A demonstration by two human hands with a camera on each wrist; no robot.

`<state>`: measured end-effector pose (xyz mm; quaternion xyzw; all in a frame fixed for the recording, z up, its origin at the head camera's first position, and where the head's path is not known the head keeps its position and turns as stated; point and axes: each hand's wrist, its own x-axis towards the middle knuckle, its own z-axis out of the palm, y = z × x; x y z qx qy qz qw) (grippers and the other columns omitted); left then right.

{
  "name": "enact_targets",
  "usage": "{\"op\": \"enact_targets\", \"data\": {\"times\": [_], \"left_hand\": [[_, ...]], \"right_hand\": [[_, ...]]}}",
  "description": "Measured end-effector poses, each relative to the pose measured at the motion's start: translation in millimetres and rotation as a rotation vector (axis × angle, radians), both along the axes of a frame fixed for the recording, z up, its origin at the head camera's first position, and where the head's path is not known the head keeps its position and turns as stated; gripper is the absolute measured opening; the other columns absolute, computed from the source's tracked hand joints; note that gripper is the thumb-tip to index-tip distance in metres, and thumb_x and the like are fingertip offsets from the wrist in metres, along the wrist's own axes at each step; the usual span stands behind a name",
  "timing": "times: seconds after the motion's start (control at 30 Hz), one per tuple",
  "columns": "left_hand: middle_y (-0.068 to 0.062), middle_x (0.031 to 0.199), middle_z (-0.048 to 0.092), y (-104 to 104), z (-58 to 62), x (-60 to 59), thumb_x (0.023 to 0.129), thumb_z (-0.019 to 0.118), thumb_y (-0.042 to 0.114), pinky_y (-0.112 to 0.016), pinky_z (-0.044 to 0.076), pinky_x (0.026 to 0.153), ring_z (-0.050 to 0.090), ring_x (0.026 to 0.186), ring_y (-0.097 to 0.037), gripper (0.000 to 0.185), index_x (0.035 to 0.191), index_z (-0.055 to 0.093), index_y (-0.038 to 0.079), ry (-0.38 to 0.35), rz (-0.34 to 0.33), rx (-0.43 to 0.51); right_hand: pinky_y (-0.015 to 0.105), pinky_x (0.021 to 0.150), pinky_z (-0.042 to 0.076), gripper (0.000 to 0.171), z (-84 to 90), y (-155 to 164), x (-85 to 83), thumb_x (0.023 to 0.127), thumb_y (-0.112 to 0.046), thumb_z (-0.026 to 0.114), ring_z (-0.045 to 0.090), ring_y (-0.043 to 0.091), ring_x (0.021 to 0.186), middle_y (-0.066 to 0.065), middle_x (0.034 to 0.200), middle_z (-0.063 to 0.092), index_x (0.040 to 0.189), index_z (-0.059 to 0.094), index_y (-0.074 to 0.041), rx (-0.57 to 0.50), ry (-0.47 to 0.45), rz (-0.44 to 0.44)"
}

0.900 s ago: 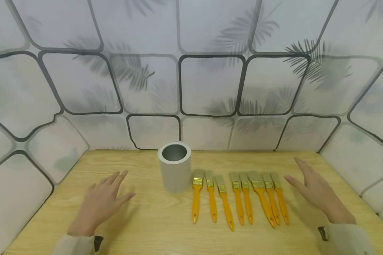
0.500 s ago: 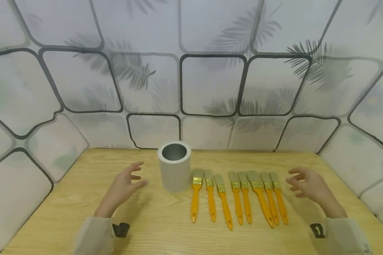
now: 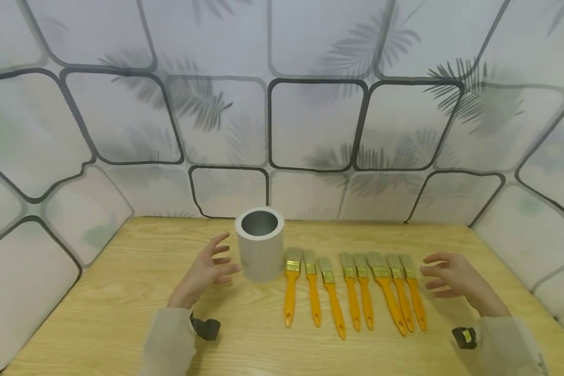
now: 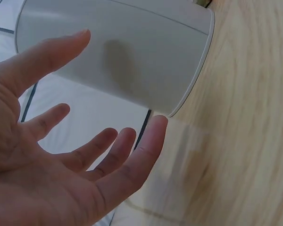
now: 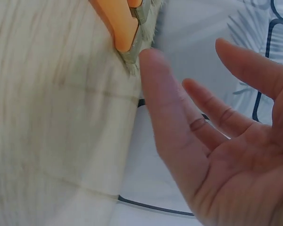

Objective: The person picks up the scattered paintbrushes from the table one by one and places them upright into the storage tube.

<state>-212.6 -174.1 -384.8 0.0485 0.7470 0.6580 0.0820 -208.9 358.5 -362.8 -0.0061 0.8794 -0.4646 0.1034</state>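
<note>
We judge nothing started: eight brushes [image 3: 352, 292] lie beside the empty cup [image 3: 260, 251]; left hand [image 3: 207, 271] and right hand [image 3: 453, 279] hover, fingers spread, holding nothing.

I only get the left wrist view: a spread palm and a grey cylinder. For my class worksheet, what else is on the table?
Observer: Eight brushes with orange handles lie in a row right of the cup, bristles pointing away from the person.
Operator: Does the left hand touch the cup?
Observer: The head view shows the left hand beside it with a small gap, fingers spread.
Operator: Where is the other hand?
Observer: The right hand hovers open just right of the last brush, holding nothing.
Operator: Is the cup upright?
Observer: Yes, open mouth up, and nothing shows inside.
</note>
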Motion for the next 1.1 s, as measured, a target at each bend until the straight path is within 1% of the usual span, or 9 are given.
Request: {"op": "enact_targets", "data": {"times": [0.13, 0.3, 0.5, 0.63, 0.77, 0.83, 0.97, 1.1], "left_hand": [[-0.031, 0.157, 0.019, 7, -6.1, -5.2, 0.088, 0.074, 0.002, -0.055, 0.054, 0.093, 0.029, 0.14, -0.055, 0.092, 0.161, 0.02, 0.011, -0.003, -0.011, 0.018], [-0.032, 0.155, 0.023, 15, -11.6, -10.0, 0.086, 0.077, 0.005, -0.059, 0.05, 0.096, 0.031, 0.138, -0.055, 0.091, 0.16, 0.024, 0.011, 0.01, -0.005, -0.005], [-0.03, 0.155, 0.024, 18, -12.7, -10.0, 0.086, 0.078, 0.004, -0.055, 0.051, 0.096, 0.031, 0.138, -0.052, 0.093, 0.16, 0.024, 0.012, 0.028, 0.017, -0.004], [-0.029, 0.154, 0.026, 20, -13.8, -7.4, 0.085, 0.078, 0.001, -0.053, 0.054, 0.092, 0.034, 0.137, -0.051, 0.094, 0.16, 0.023, 0.011, 0.034, 0.031, 0.01], [-0.029, 0.153, 0.029, 22, -15.4, -7.4, 0.085, 0.078, 0.001, -0.049, 0.056, 0.089, 0.039, 0.134, -0.05, 0.096, 0.161, 0.021, 0.008, 0.055, 0.009, 0.014], [-0.029, 0.152, 0.031, 23, -16.4, -8.1, 0.085, 0.078, 0.001, -0.048, 0.055, 0.09, 0.041, 0.134, -0.049, 0.094, 0.16, 0.022, 0.008, 0.058, 0.015, 0.021], [-0.029, 0.15, 0.035, 23, -18.5, -9.5, 0.086, 0.075, 0.0, -0.05, 0.054, 0.093, 0.042, 0.134, -0.048, 0.089, 0.159, 0.025, 0.008, 0.045, 0.05, 0.03], [-0.03, 0.148, 0.036, 25, -19.0, -9.6, 0.087, 0.075, 0.001, -0.051, 0.054, 0.093, 0.042, 0.134, -0.049, 0.087, 0.159, 0.025, 0.006, 0.041, 0.046, 0.036]], "right_hand": [[0.043, 0.071, 0.062, 0.057, -0.6, 2, -0.5, 0.102, -0.015, 0.06, 0.072, 0.028, 0.084, 0.02, 0.11, 0.068, 0.136, 0.035, 0.023, -0.033, -0.038, -0.017], [0.043, 0.072, 0.062, 0.058, -3.6, 3, 0.6, 0.101, -0.015, 0.062, 0.072, 0.026, 0.084, 0.016, 0.107, 0.07, 0.137, 0.036, 0.022, -0.057, -0.052, -0.023], [0.042, 0.069, 0.062, 0.056, -11.7, 1, 2.4, 0.1, -0.01, 0.061, 0.072, 0.023, 0.079, 0.01, 0.096, 0.071, 0.135, 0.034, 0.023, -0.116, -0.09, -0.051], [0.04, 0.07, 0.062, 0.057, -16.6, -2, 3.3, 0.1, -0.011, 0.061, 0.07, 0.021, 0.081, 0.009, 0.096, 0.07, 0.137, 0.034, 0.023, -0.124, -0.115, -0.057], [0.038, 0.069, 0.062, 0.056, -20.9, -5, 2.2, 0.098, -0.008, 0.061, 0.068, 0.02, 0.084, 0.009, 0.097, 0.069, 0.136, 0.033, 0.023, -0.115, -0.124, -0.052], [0.038, 0.068, 0.062, 0.056, -23.2, -7, 1.3, 0.096, -0.005, 0.062, 0.068, 0.02, 0.084, 0.009, 0.097, 0.069, 0.135, 0.033, 0.024, -0.117, -0.123, -0.043], [0.037, 0.067, 0.061, 0.058, -27.1, -10, -0.3, 0.092, 0.001, 0.063, 0.066, 0.02, 0.081, 0.011, 0.097, 0.069, 0.135, 0.032, 0.024, -0.099, -0.121, -0.023], [0.035, 0.066, 0.061, 0.064, -26.7, -12, 0.7, 0.091, 0.001, 0.065, 0.065, 0.019, 0.078, 0.017, 0.101, 0.065, 0.138, 0.028, 0.024, -0.06, -0.13, -0.02]]}}
